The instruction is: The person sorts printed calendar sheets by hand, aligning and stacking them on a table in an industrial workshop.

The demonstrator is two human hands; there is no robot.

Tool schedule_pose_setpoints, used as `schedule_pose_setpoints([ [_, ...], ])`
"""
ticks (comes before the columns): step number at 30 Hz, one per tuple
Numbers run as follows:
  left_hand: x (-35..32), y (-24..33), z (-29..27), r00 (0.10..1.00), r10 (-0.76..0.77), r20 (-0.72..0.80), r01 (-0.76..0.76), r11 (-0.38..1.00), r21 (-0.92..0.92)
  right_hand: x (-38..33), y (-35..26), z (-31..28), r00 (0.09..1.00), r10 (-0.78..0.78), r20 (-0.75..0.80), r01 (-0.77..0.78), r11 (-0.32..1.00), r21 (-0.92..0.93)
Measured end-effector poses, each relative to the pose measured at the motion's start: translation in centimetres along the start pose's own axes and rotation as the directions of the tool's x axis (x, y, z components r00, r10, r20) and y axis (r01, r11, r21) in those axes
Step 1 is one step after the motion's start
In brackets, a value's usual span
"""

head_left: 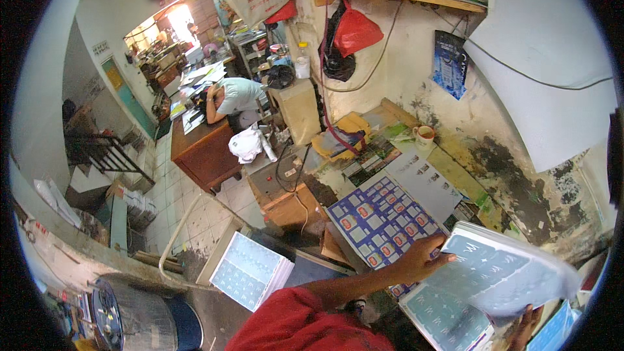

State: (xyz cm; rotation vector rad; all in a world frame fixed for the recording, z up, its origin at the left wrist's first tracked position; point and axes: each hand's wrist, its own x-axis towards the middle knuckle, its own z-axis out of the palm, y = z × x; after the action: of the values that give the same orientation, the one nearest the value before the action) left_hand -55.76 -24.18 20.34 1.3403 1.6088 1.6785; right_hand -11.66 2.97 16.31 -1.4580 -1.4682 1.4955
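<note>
Now left hand (pixel 419 259) on sheets (pixel 494 273), right hand (pixel 523 325) under edge

Crowded worktable, little open room

Left hand (pixel 419 259) hemmed by lifted pale-blue sheets (pixel 500 266) on the right; blue printed sheet (pixel 383 221) open ahead; mug (pixel 424 134) and stained wall (pixel 520 182) closing the far side.

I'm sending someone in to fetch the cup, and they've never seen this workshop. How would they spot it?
Follow the long workbench along the stained wall to its far end. The cup stands there alone beside the wall: small, pale, with a red rim and a handle, the only crockery among flat printed sheets.
</note>
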Motion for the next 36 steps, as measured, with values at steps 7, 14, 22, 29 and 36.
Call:
schedule_pose_setpoints([
  [7,-0.9,-6.4,6.4,0.995,-0.079,-0.057,0.081,0.996,0.027,-5.5,2.4,0.7,0.767,-0.610,0.196,0.421,0.250,-0.872],
  [14,-3.7,-6.8,8.9,0.994,0.026,-0.105,-0.004,0.979,0.205,-2.2,5.9,3.4,0.888,-0.347,-0.302,0.238,0.909,-0.343],
  [22,-2.5,-12.3,9.7,0.965,-0.263,0.022,0.251,0.941,0.228,-4.2,8.2,5.0,0.871,-0.258,-0.419,0.272,0.962,-0.026],
  [29,0.7,-5.6,17.2,0.947,-0.295,0.128,0.261,0.938,0.227,-13.1,7.6,0.1,0.833,-0.097,-0.544,-0.021,0.978,-0.208],
  [36,-3.8,-4.1,39.7,0.734,-0.268,0.623,-0.047,0.896,0.441,-31.1,23.2,-10.7,0.551,0.441,-0.708,-0.248,0.897,0.366],
])
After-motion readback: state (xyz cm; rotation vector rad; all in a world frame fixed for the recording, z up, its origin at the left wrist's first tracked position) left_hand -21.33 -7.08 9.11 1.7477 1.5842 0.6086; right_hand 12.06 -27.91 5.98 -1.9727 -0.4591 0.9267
